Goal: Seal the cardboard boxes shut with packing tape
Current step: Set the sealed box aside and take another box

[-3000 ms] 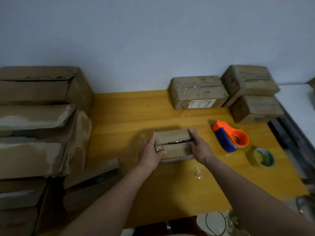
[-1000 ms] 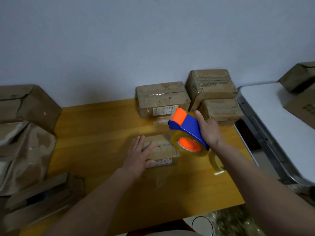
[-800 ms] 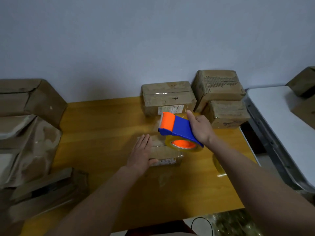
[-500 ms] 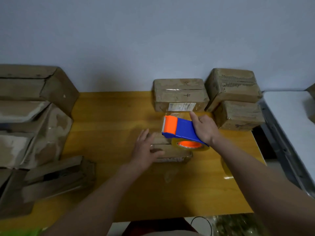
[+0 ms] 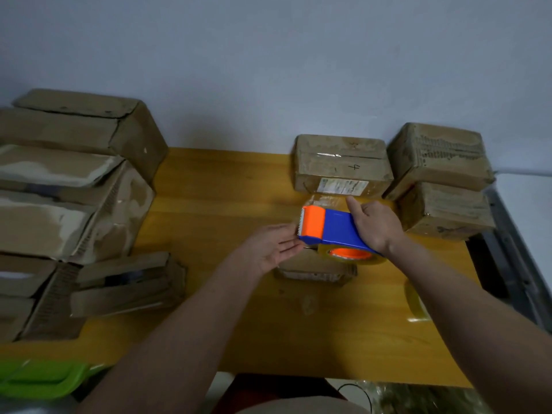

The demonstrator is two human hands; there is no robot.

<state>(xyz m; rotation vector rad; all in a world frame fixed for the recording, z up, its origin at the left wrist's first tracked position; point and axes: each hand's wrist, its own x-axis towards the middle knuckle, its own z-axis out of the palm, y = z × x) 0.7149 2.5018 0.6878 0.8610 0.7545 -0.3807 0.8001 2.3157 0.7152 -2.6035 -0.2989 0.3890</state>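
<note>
Now right hand point(image 5: 377, 225) grips tape dispenser point(image 5: 331, 228) handle; left hand point(image 5: 268, 245) flat, fingers straight, palm up.

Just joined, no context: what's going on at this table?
A person is taping a small cardboard box on the yellow table. The right hand grips a blue and orange tape dispenser held over the box. The left hand, fingers straight, reaches to the dispenser's toothed end. Three boxes that look taped sit at the back right, with a pile of worn boxes on the left.
</note>
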